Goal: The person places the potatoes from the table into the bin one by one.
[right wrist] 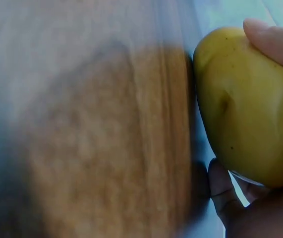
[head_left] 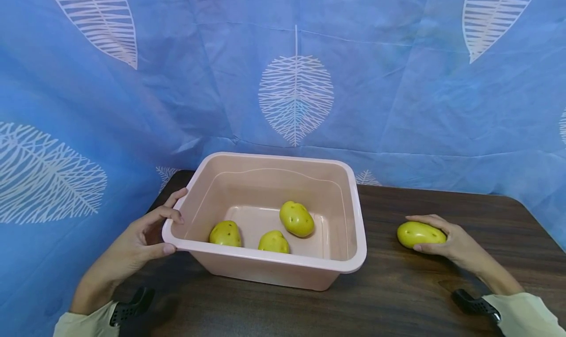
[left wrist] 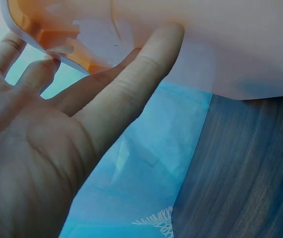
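Observation:
A pale pink plastic bin (head_left: 283, 266) stands on the table, with three yellow-green potatoes inside: one at the left (head_left: 225, 234), one near the front wall (head_left: 274, 241) and one further right (head_left: 297, 219). My left hand (head_left: 128, 246) grips the bin's left front corner, fingers over the rim and thumb at the front. In the left wrist view, the thumb (left wrist: 131, 84) lies along the bin's outer wall (left wrist: 230, 44). Right of the bin, my right hand (head_left: 455, 243) holds another potato (head_left: 420, 234) between thumb and fingers, low over or on the table; the right wrist view shows its dimpled skin (right wrist: 250, 109).
The dark wooden table (head_left: 380, 297) has rounded far corners. Behind it and to the left hangs a blue cloth (head_left: 376, 96) with white leaf prints. A dark band (head_left: 132, 307) sits on the left wrist and another (head_left: 475, 305) on the right.

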A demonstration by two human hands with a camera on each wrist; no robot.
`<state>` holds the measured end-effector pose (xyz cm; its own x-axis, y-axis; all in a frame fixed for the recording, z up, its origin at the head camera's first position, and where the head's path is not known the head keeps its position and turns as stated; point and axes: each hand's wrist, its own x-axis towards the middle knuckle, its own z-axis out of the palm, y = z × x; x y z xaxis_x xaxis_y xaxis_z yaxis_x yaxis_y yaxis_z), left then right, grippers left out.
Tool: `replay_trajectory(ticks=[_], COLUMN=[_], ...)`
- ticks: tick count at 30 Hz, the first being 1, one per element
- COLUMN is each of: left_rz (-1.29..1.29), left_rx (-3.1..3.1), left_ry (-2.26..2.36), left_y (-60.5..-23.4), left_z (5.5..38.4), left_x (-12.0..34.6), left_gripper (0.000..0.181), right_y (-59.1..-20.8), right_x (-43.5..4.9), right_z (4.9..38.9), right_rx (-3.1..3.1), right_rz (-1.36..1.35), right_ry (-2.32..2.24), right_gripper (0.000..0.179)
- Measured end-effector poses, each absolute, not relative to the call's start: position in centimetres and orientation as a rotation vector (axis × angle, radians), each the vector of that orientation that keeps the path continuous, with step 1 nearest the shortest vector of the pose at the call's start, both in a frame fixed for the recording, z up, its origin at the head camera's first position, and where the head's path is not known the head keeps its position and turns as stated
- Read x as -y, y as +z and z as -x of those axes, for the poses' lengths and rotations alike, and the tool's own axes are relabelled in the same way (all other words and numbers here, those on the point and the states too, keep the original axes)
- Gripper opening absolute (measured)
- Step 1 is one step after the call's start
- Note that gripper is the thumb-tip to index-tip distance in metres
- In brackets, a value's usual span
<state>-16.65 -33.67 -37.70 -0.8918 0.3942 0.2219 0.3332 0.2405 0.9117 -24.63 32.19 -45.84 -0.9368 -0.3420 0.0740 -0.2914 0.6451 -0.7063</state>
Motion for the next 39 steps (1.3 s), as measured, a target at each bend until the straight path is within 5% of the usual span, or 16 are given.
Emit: replay_trajectory(ticks=[39], left_rz=[-0.737], left_rx=[-2.426], left_ry=[1.756], left_y=[-37.7], left_z=[16.8], left_x=[33.7], left_gripper=[0.038], right_y=[-41.3], right_x=[-30.1], right_z=[23.0], right_rx=[-2.925], right_rz=[0.490], right_ry=[-1.258], right_gripper=[0.063])
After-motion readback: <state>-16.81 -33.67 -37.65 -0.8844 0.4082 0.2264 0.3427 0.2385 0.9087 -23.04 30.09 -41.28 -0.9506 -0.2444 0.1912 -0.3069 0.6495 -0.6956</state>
